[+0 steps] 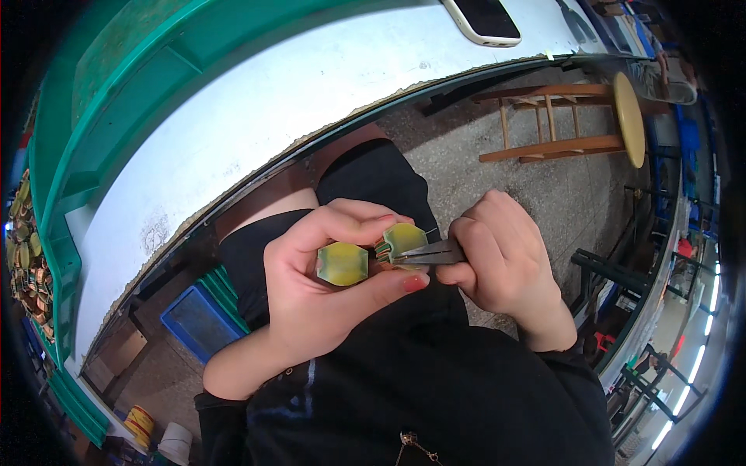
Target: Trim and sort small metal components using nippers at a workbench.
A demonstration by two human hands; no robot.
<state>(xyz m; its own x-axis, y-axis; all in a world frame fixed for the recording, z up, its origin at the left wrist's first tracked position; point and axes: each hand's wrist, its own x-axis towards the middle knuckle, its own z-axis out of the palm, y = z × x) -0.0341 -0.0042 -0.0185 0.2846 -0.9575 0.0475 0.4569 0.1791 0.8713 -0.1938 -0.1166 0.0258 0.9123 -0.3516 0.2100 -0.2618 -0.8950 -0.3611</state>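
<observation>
Right above our black-clothed lap (373, 179), our left hand (291, 273) has its thumb and fingers curled around two yellow-green, cut-corner blocks (342, 264), side by side; can't tell if they're joined. Our right hand (503, 256) is wrapped tight around a grey metal tapered tool (427, 255), its tip right at the block nearer that hand. Beyond both hands we've got a white tabletop (311, 93) with a pale-cased, dark-screened phone (488, 19), plus a big green plastic tray (132, 116) past the left hand and a wooden stool with a round yellow seat (628, 120) past the right.
</observation>
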